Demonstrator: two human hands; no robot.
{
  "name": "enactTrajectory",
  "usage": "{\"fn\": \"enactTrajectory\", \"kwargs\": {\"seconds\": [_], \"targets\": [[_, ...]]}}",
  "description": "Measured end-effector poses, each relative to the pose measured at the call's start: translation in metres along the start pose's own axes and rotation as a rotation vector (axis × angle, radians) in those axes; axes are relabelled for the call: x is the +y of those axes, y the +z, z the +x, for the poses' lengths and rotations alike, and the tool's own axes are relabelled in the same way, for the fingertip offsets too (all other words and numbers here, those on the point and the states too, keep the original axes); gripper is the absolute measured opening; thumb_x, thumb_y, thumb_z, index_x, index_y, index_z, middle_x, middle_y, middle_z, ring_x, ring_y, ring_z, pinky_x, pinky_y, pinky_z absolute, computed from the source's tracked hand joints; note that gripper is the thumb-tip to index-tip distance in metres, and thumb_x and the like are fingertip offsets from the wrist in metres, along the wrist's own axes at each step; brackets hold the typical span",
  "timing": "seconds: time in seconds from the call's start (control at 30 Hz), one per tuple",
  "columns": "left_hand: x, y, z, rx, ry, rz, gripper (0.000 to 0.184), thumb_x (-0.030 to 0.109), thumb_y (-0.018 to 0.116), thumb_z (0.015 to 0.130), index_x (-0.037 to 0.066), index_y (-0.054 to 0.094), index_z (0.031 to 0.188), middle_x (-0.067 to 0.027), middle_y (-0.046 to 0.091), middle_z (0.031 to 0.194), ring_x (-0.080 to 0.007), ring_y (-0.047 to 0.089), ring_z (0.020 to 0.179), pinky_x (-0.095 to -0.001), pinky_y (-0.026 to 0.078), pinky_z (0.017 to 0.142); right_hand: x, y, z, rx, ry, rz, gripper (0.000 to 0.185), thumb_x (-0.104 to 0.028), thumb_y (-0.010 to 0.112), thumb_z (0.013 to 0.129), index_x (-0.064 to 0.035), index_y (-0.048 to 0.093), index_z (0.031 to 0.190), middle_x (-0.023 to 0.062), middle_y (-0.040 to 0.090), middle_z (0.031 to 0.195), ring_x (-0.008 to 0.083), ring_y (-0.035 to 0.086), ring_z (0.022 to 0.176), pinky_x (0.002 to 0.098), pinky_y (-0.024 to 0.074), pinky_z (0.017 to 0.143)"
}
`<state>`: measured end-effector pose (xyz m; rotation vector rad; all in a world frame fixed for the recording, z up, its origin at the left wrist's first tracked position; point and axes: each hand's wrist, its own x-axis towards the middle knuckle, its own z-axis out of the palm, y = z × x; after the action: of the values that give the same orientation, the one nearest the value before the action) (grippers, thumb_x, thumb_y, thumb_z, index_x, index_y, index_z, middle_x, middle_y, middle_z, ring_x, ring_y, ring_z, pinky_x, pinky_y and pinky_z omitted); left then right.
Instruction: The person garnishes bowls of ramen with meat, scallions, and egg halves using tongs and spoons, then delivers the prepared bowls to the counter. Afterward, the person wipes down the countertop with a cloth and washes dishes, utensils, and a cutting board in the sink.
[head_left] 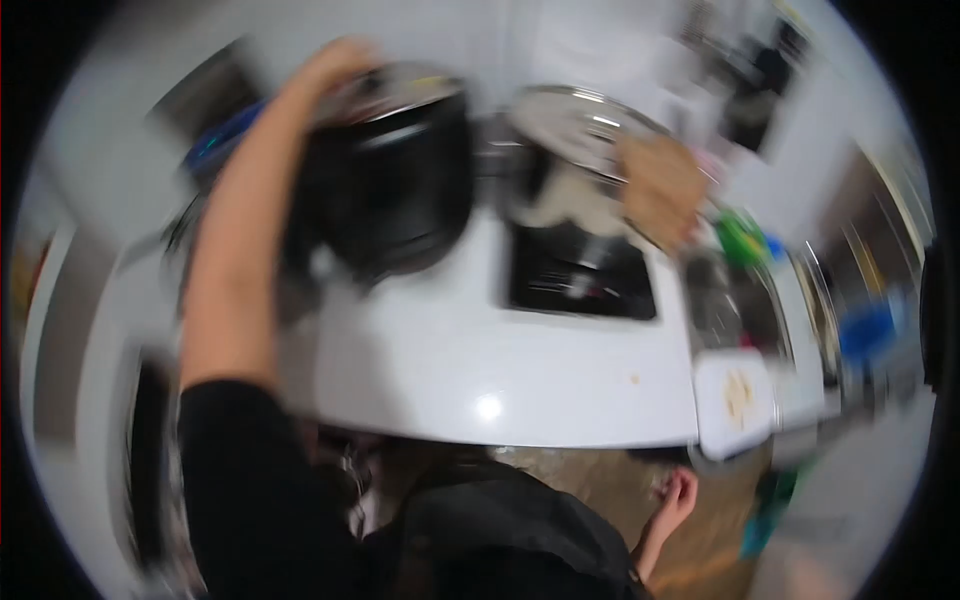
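My left arm stretches up across the counter, and my left hand (343, 62) is at the top of a large black rounded appliance or pot (395, 185). By that hand lies its greyish, shiny-rimmed lid (415, 88). Motion blur smears the fingers, so their grip on the lid is unclear. Low on the right, my right hand (677, 492) hangs beyond the counter's front edge with curled fingers. Something small and pale shows at the fingertips, too blurred to name. Nearest to it is a white board or tray (712, 415) with pale pieces on it.
A black cooktop (580, 275) is set in the white counter (480, 370). Behind it are a large round metal lid or pan (555, 115) and a brown board-like piece (662, 190). A sink (725, 305) lies right, near a green item (740, 237) and a blue item (865, 333).
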<state>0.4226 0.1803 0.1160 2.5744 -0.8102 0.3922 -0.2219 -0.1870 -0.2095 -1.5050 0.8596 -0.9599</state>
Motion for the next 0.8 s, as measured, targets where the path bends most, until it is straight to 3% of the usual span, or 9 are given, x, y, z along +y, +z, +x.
{"fn": "enactTrajectory", "kwargs": {"seconds": [0.03,0.2,0.4,0.53,0.57,0.63,0.7,0.73,0.8], "targets": [[-0.037,0.008,0.013,0.103,0.120,-0.053,0.045,0.045,0.059,0.081,0.011,0.061,0.111,-0.0102,0.064,0.091,-0.0209,0.060,0.073,-0.0374,0.049,0.063,0.000,0.014,0.010,-0.099,-0.024,0.008,0.013,-0.013,0.050,0.091,-0.0024,0.054,0.098,0.0024,0.053,0.083,0.0074,0.048,0.068,0.0219,0.0435,0.055],[0.178,-0.041,-0.185,0.616,0.356,-0.054,0.019,0.016,0.056,0.076,-0.002,0.063,0.077,-0.0216,0.063,0.075,-0.0331,0.062,0.069,-0.0419,0.049,0.067,-0.034,0.087,0.032,-0.671,-0.162,-0.044,0.015,-0.010,0.047,0.092,0.0007,0.054,0.099,0.0060,0.053,0.087,0.0104,0.050,0.071,0.0239,0.0459,0.059],[0.345,0.002,-0.468,0.391,-0.198,-0.146,0.028,0.027,0.058,0.082,0.005,0.066,0.097,-0.0148,0.063,0.089,-0.0300,0.060,0.075,-0.0342,0.048,0.068,-0.045,0.119,0.061,-1.223,-0.404,-0.057,0.015,-0.006,0.043,0.092,0.0024,0.054,0.098,0.0072,0.054,0.089,0.0122,0.050,0.073,0.0241,0.0459,0.060],[0.325,-0.001,-0.620,0.377,-0.829,-0.239,0.023,0.018,0.061,0.082,0.000,0.066,0.096,-0.0106,0.067,0.082,-0.0182,0.062,0.073,-0.0307,0.049,0.067,-0.065,0.148,0.024,-1.335,-0.493,0.033,0.016,-0.009,0.045,0.093,0.0022,0.055,0.097,0.0078,0.056,0.093,0.0127,0.051,0.074,0.0239,0.0452,0.060],[0.324,-0.016,-0.652,0.443,-1.135,-0.310,0.022,0.017,0.061,0.082,0.001,0.066,0.096,-0.0098,0.067,0.079,-0.0163,0.061,0.070,-0.0302,0.049,0.067,-0.073,0.150,0.007,-1.353,-0.499,0.064,0.016,-0.010,0.046,0.093,0.0023,0.055,0.097,0.0079,0.056,0.093,0.0128,0.051,0.074,0.0239,0.0451,0.060],[0.289,-0.016,-0.749,0.633,-1.373,-0.147,0.022,0.014,0.058,0.082,0.002,0.066,0.099,-0.0141,0.068,0.083,-0.0176,0.063,0.075,-0.0301,0.049,0.069,-0.089,0.140,-0.021,-1.400,-0.508,0.089,0.016,-0.011,0.047,0.092,0.0018,0.055,0.098,0.0080,0.056,0.093,0.0130,0.052,0.074,0.0240,0.0451,0.060],[0.246,-0.024,-0.840,0.696,-1.460,0.263,0.030,0.013,0.058,0.074,0.005,0.064,0.103,-0.0212,0.064,0.094,-0.0324,0.063,0.086,-0.0368,0.049,0.077,-0.091,0.128,-0.059,-1.489,-0.520,0.099,0.015,-0.007,0.045,0.092,0.0017,0.056,0.097,0.0077,0.055,0.091,0.0133,0.052,0.074,0.0245,0.0453,0.061],[0.217,-0.018,-0.891,0.673,-1.357,0.615,0.031,0.017,0.060,0.075,0.001,0.063,0.101,-0.0212,0.064,0.089,-0.0348,0.062,0.085,-0.0398,0.049,0.080,-0.087,0.121,-0.075,-1.527,-0.521,0.091,0.015,-0.006,0.045,0.091,0.0020,0.056,0.096,0.0079,0.055,0.090,0.0135,0.052,0.074,0.0244,0.0454,0.062],[0.157,-0.008,-0.985,0.607,-1.409,0.790,0.035,0.015,0.055,0.076,0.002,0.059,0.108,-0.0238,0.059,0.105,-0.0370,0.054,0.100,-0.0442,0.043,0.088,-0.066,0.108,-0.097,-1.542,-0.773,0.058,0.014,-0.001,0.045,0.088,0.0025,0.057,0.094,0.0093,0.054,0.088,0.0138,0.053,0.074,0.0237,0.0457,0.063]]}}
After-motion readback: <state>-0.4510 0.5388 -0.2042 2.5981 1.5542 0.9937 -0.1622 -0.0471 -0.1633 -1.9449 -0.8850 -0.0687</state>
